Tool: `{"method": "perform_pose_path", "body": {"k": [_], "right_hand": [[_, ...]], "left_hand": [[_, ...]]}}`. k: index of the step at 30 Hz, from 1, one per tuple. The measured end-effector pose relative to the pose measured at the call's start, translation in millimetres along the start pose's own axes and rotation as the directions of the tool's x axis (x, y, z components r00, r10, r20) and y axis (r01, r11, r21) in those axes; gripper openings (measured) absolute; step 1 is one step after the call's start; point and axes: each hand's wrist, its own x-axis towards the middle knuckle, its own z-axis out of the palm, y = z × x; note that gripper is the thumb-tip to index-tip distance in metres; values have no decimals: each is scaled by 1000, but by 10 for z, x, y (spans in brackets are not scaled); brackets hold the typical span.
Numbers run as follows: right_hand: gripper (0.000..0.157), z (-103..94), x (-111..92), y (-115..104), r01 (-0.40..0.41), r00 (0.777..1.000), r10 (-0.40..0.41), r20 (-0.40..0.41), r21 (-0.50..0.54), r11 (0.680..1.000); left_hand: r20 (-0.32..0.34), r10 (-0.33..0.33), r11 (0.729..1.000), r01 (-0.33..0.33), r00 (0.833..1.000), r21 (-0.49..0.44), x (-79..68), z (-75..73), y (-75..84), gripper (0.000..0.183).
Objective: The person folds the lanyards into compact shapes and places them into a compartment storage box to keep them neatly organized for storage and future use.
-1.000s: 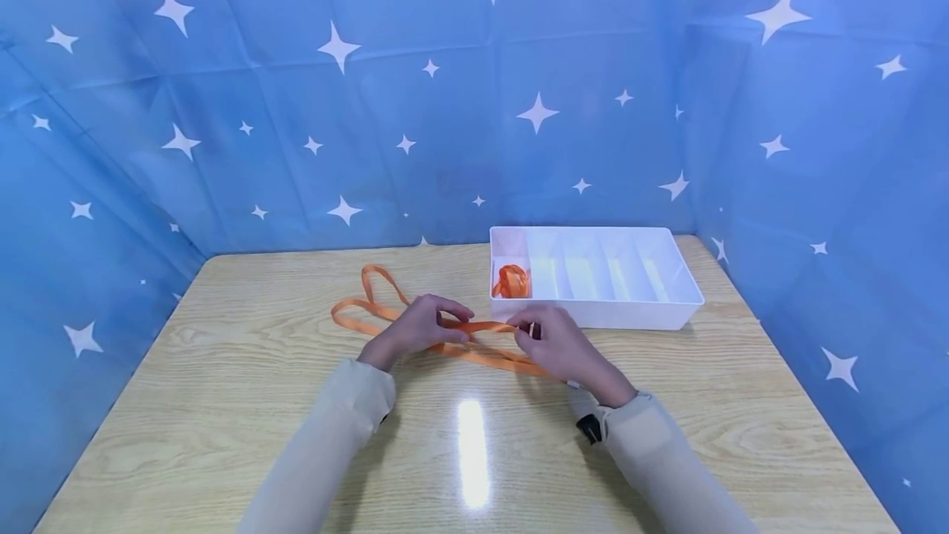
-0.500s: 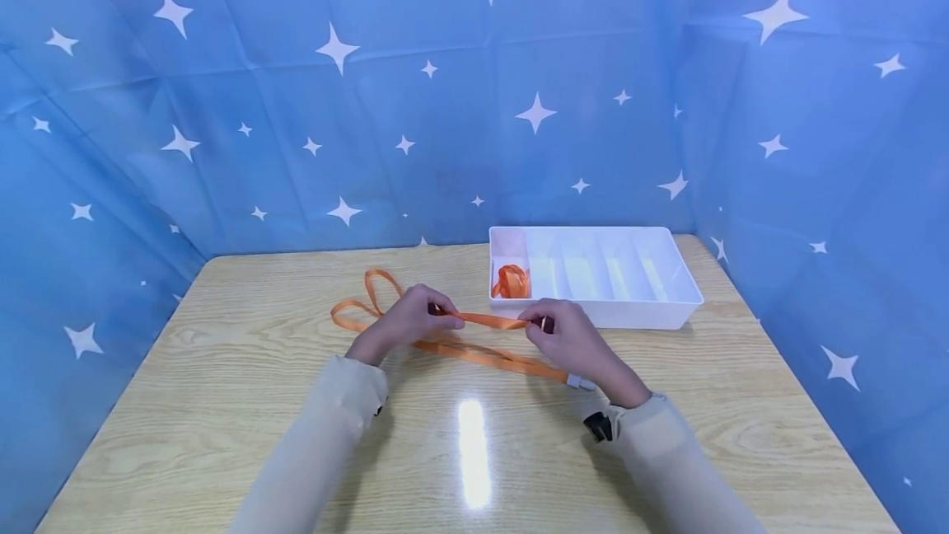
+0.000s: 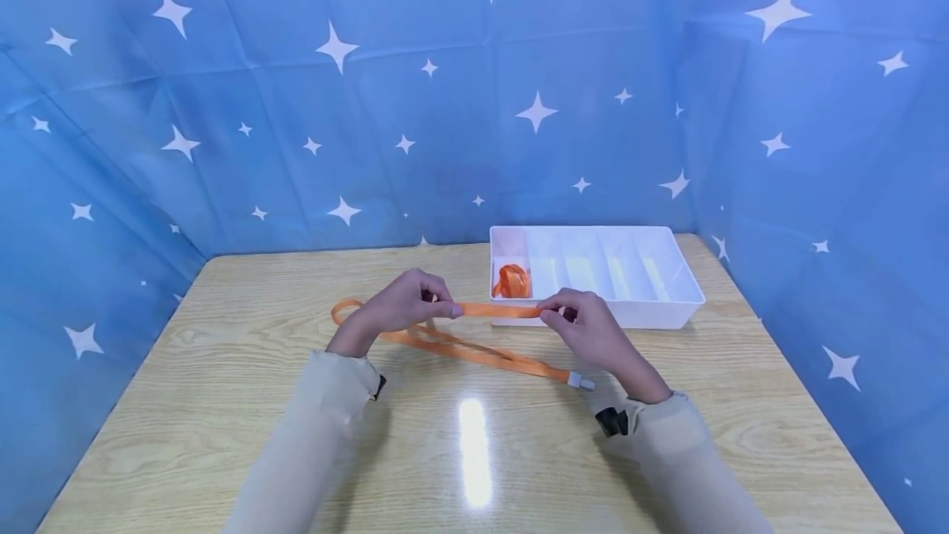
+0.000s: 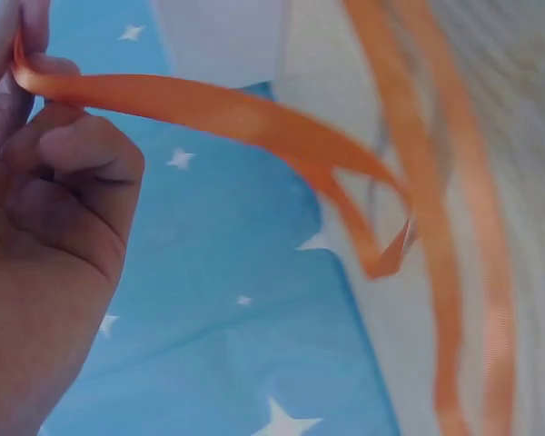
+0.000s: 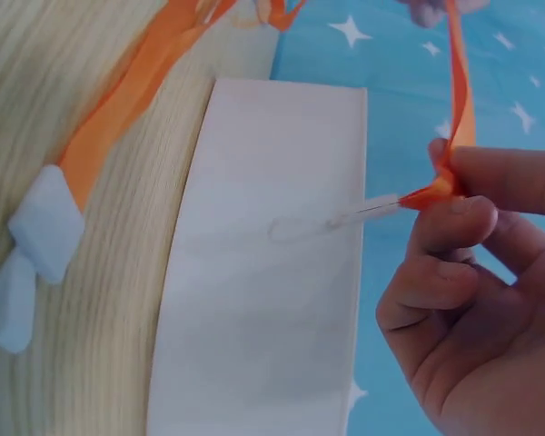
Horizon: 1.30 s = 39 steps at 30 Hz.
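An orange lanyard strap (image 3: 500, 310) is stretched nearly level above the table between both hands. My left hand (image 3: 404, 303) pinches it at one side, and in the left wrist view the strap (image 4: 227, 113) trails down from those fingers. On the other side my right hand (image 3: 593, 332) pinches it between thumb and index finger; a thin whitish loop (image 5: 300, 229) sticks out from this pinch. Below the hands, more orange strap (image 3: 474, 355) lies on the table, ending in a white plastic clip (image 3: 577, 381). Whether all the strap is one piece I cannot tell.
Behind my right hand stands a white divided box (image 3: 593, 316). Its leftmost compartment holds a bundled orange strap (image 3: 512, 281). The wooden table (image 3: 185, 402) meets a blue star-patterned curtain (image 3: 445, 147) at the back and sides.
Both hands have risen and moved slightly apart, pulling the strap between them straight and flat. The upper loop at the left has left the table, and the white clip has come into full view.
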Motion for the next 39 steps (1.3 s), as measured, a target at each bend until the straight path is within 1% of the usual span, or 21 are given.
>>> {"method": "perform_pose_path", "body": {"k": [5,8,12,16,19,22,30,34,39], "right_hand": [[14,-10,-22,27,-27,1000,27,1,26,999],[14,0,-27,42,-14,1000,14,-12,43,999],[15,23,-21,41,2,1000,-1,-16,85,996],[17,47,-20,-6,-28,1000,26,18,141,990],[18,56,-27,-38,-26,999,20,31,182,983],[20,66,-34,-39,5,1000,-9,20,214,977],[18,98,-54,-95,65,997,-56,-52,208,976],[17,114,-69,-124,106,992,-89,-94,190,976],[18,175,-85,-141,167,976,-152,-154,94,981]], "left_hand": [[35,49,999,-48,998,-8,-15,-36,183,18],[53,74,997,-73,996,-18,-22,-38,280,19],[60,105,994,-103,993,-46,-15,-24,362,19],[46,138,986,-133,989,-103,-2,-4,439,19],[31,165,977,-159,986,-145,13,11,500,19],[12,174,971,-169,985,-170,27,23,561,20],[-68,172,960,-182,983,-213,36,69,699,19],[-120,153,960,-176,981,-216,34,99,776,19],[-184,107,967,-145,977,-211,33,112,843,20]]}}
